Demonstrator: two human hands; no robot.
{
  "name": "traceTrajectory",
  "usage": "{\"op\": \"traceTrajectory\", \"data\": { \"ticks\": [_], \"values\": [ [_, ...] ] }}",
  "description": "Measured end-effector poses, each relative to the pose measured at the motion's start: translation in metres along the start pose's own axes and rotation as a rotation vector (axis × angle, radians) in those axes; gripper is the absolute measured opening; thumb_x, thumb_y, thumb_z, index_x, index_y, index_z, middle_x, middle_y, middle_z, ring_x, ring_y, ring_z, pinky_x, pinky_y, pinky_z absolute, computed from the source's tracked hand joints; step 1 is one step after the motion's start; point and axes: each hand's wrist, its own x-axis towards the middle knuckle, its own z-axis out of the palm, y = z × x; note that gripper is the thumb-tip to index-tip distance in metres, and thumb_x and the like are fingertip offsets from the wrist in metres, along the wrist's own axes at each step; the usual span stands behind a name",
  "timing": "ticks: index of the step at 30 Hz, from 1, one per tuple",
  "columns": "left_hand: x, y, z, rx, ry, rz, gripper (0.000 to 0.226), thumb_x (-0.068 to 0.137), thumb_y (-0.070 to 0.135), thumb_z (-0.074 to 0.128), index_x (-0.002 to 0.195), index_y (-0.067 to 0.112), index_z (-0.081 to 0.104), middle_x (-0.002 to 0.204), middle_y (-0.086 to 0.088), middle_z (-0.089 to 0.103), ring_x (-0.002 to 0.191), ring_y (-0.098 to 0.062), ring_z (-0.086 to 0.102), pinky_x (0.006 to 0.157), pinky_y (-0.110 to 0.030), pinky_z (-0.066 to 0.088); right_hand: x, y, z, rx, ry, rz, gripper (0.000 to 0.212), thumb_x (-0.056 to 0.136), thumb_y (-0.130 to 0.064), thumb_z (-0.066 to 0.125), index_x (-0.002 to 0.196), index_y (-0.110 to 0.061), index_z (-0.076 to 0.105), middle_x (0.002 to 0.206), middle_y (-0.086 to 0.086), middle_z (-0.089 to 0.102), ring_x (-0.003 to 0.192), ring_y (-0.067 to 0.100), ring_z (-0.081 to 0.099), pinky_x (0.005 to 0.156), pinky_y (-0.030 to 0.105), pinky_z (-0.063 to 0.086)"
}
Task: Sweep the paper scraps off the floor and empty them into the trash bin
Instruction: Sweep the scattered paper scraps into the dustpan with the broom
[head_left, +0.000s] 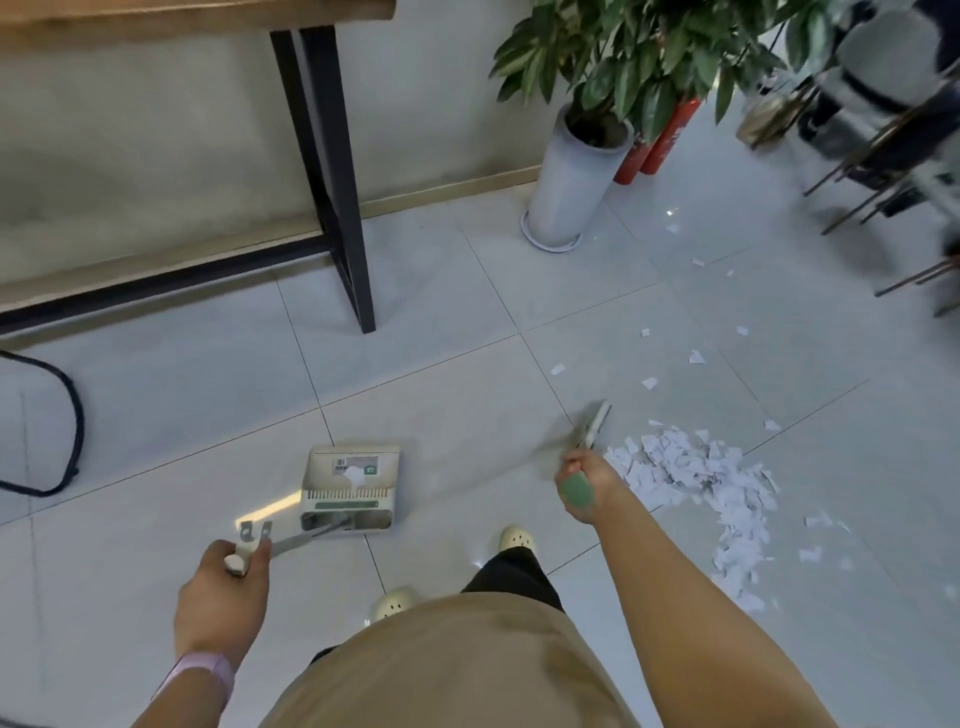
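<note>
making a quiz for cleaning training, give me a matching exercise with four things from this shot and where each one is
Things:
1. dustpan
2. broom
3. pile of paper scraps
4. potted plant

Places:
A. by the wall, in front of the red fire extinguishers
B. on the floor, its handle held by the left hand
C. heaped on the tiles right of the broom head
D. gripped by the right hand

Pairs: 1-B, 2-D, 3-C, 4-A

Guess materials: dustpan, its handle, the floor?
Dustpan: looks like cream moulded plastic, matte, with a moulded comb ridge and a printed label. Its handle: probably metal, a thin grey shaft with a sheen, held by the left hand. Floor: glazed pale tile, glossy reflections and grout lines.
</note>
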Motion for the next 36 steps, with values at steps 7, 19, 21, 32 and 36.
{"op": "traceTrajectory", "data": {
  "ticks": [7,19,21,32,36],
  "values": [
    [0.007,0.037,0.020,0.023,-0.028,0.010,0.032,0.097,0.049,0.057,0.088,0.018,0.054,0.068,-0.011,0.062,0.069,-0.038,0.057,0.063,-0.040,0.047,-0.011,0.002,0.042,-0.007,-0.178,0.089,0.015,0.093,-0.002,0.052,0.086,-0.012,0.043,0.049,-0.004,0.035,0.032,0.006,0.037,0.031,0.016,0.036],
    [0.026,0.157,0.081,0.126,-0.060,-0.045,0.032,0.095,0.049,0.060,0.085,0.019,0.054,0.077,-0.011,0.064,0.085,-0.040,0.056,0.075,-0.044,0.048,0.059,-0.114,0.036,0.155,-0.431,0.328,0.001,0.092,-0.004,0.052,0.092,-0.004,0.054,0.051,-0.003,0.045,0.035,0.005,0.047,0.036,0.014,0.043],
    [0.028,0.183,0.097,0.180,-0.064,-0.041,0.032,0.094,0.049,0.062,0.084,0.019,0.054,0.078,-0.012,0.064,0.086,-0.040,0.056,0.078,-0.045,0.048,0.074,-0.138,0.024,0.222,-0.383,0.309,0.006,0.090,-0.002,0.053,0.092,-0.007,0.051,0.053,-0.003,0.045,0.035,0.006,0.046,0.036,0.015,0.042],
    [0.033,0.350,0.211,0.335,-0.242,0.195,0.034,0.097,0.052,0.052,0.082,0.022,0.052,0.068,-0.009,0.064,0.067,-0.031,0.058,0.063,-0.039,0.046,0.077,-0.273,-0.080,0.630,-0.036,0.012,0.031,0.090,0.004,0.034,0.065,-0.011,0.041,0.049,-0.002,0.035,0.033,0.010,0.039,0.037,0.013,0.041],
    [0.039,0.386,0.227,0.316,-0.239,0.261,0.044,0.096,0.062,0.045,0.082,0.021,0.051,0.066,-0.007,0.065,0.066,-0.030,0.060,0.064,-0.039,0.047,0.064,-0.277,-0.114,0.679,0.092,-0.047,0.027,0.089,0.005,0.033,0.080,-0.009,0.054,0.053,-0.006,0.032,0.036,0.006,0.035,0.038,0.011,0.039]
  ]
}}
